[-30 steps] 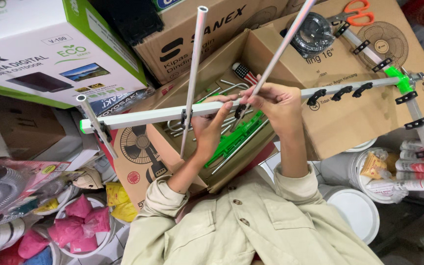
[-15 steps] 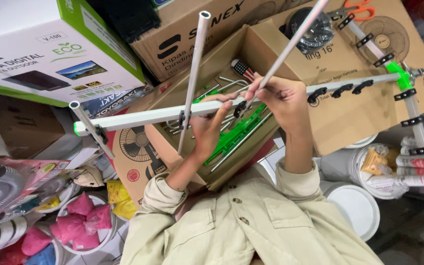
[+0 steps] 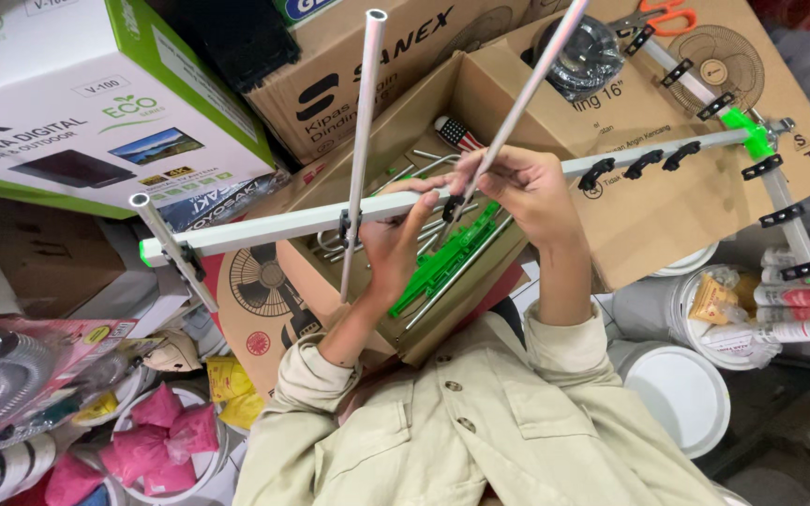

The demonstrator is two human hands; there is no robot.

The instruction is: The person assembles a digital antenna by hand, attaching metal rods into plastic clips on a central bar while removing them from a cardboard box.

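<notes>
Boom (image 3: 264,225) looks light, stiff; your left hand (image 3: 396,234) and right hand (image 3: 517,187) have fingers closed on its middle and a thin rod (image 3: 527,94).

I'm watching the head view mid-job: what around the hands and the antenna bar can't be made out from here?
- Head view: where the slanted rod meets the white bar is covered by the right hand.
- The clip there is hidden by the left hand fingers.
- The rod's upper end is cut off by the top edge.
- Loose parts in the open cardboard box are masked by both hands and the bar.
</notes>
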